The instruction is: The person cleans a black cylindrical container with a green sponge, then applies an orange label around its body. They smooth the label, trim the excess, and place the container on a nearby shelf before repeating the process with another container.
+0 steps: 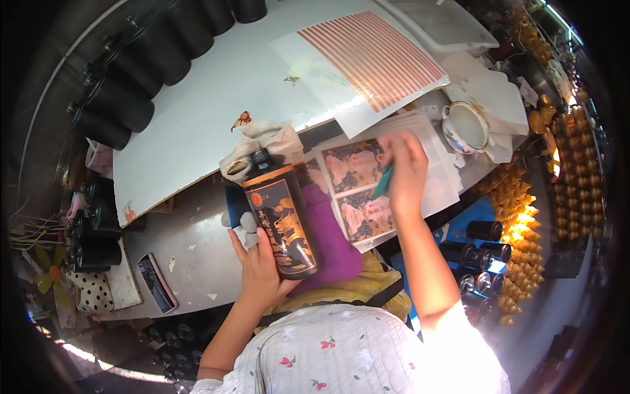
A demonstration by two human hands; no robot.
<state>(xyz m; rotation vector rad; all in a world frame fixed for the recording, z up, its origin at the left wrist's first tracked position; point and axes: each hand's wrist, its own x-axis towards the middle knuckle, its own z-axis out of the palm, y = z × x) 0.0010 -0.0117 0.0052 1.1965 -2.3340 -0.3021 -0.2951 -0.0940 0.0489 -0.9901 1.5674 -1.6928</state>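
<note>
- My left hand (259,266) is curled around the lower left side of the black bottle (282,220), fingers narrowed on its wall; pale grey caps (249,222) seem to cover some fingertips.
- Bottle leans, neck away from me, base toward my lap; its gold-figured face is turned up, I judge to keep that side in view.
- Purple cloth (328,233) lies just beside and under the bottle, probably as padding against scuffs.
- My right hand (403,164) is over the printed sheet (357,172), fingers bunched at its upper right part; whether they pinch a piece of it, I cannot tell.
- Teal tool (383,182) juts from below those fingers, apparently tucked in the grip so the fingertips stay free.
- Sheet sits right of the bottle, near it but apart, likely for short reach.
- White cloth (279,138) lies by the bottle's neck.
</note>
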